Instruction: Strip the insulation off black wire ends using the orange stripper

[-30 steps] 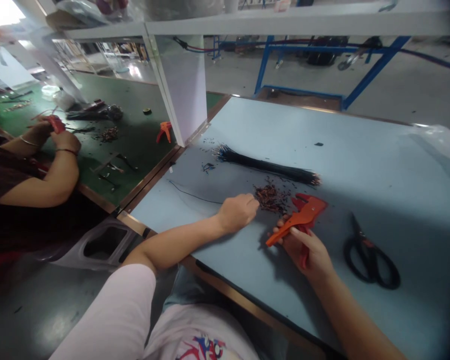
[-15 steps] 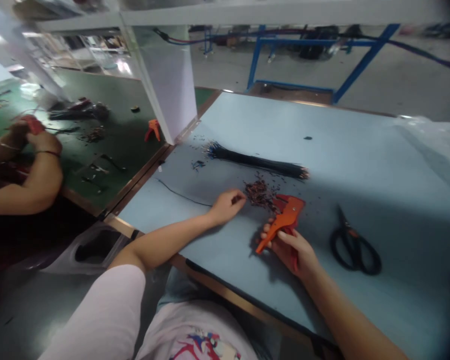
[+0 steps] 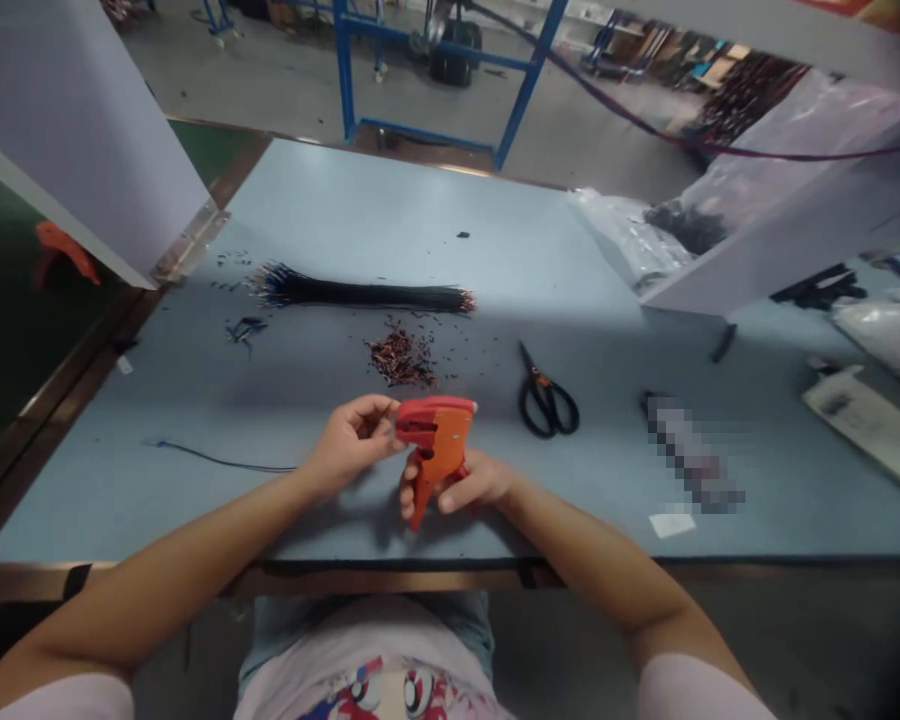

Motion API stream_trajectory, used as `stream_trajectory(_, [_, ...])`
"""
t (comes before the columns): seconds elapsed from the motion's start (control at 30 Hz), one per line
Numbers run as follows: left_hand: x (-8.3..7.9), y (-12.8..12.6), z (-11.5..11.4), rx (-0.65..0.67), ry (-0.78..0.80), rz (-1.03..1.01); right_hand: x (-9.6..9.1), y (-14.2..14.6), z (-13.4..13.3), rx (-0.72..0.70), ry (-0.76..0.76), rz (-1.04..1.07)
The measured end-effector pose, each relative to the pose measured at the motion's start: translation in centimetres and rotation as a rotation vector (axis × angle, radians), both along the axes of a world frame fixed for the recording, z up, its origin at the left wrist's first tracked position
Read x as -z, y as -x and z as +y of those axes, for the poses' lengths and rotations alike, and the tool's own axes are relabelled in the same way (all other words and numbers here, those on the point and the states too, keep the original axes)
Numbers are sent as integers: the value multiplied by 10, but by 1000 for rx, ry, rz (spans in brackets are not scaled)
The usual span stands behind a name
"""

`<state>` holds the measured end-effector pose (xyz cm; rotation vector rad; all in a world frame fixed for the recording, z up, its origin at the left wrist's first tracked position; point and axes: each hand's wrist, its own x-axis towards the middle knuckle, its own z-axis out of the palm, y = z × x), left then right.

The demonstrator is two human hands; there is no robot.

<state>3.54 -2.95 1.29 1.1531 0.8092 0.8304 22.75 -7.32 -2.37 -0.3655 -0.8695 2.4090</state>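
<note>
Wire stripper (image 3: 436,450), orange plastic body

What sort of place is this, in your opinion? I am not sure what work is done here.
Probably a factory workshop for wire assembly: an orange wire stripper in the right hand, a long bundle of black wires, and a pile of small wire clippings on a blue-topped workbench.

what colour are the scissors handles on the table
The scissors handles are black, with orange at the pivot; clearest in the head view.

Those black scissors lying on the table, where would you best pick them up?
Probably by the finger loops of the scissors, near where they join, coming from the near side: the scissors lie flat, with the loops toward you and the narrow blades pointing away.
</note>
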Motion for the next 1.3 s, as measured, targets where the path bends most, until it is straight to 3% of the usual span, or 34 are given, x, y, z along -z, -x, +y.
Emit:
stream_trajectory(0.13, [-8, -4, -19, 195, 85, -57, 0, 3, 2, -56, -115, -50])
stream_trajectory(0.5, [-10, -4, -23, 109, 74, -78, -6, 3, 2, -33, -101, -122])
stream_trajectory(0.73, [-4, -8, -17, -12, 187, -42, -16, 7, -10, 43, 195, 2])
stream_trajectory(0.83, [-2, -9, -16, -1, 208, -26, -20, 7, -12, 57, 219, -7])
stream_trajectory(1.0, [-6, -5, -13, 20, 99, 19, -16, 5, -11, 65, 202, 3])
stream_trajectory(1.3, [-4, 4, 8, -280, -127, 280, -19, -4, -1, 190, 117, 85])
